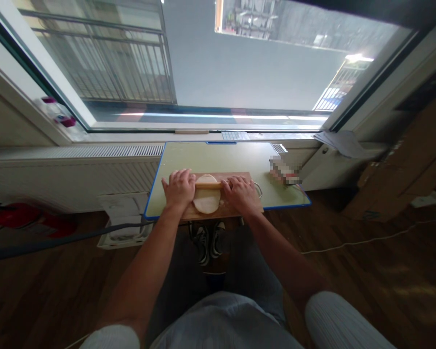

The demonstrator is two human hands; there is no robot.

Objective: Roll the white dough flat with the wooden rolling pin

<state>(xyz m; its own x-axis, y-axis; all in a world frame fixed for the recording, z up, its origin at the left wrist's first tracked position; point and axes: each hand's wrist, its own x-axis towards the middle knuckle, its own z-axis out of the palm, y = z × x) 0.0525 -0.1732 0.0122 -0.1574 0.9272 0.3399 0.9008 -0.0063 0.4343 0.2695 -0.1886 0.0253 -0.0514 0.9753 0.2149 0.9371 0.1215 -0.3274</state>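
Wooden rolling pin (208,185) sits smack across the flat dough (207,201), left hand (180,188) and right hand (241,193) holding an end each.

We wear a pale grey-blue top (218,322) of soft-looking cloth, with faint lines running down its front. Our left sleeve (111,338) and right sleeve (343,317) are short and equally pale, with rounded hems; fine ribbing shows along the right one. Below them our forearms (278,247) are bare, as are our left hand (180,188) and right hand (241,194). Our trousers (256,266) are dark blue-grey, their details lost in shadow. Our shoes (202,246) are black, with white laces and pale edging around the soles; any markings are too small to read.
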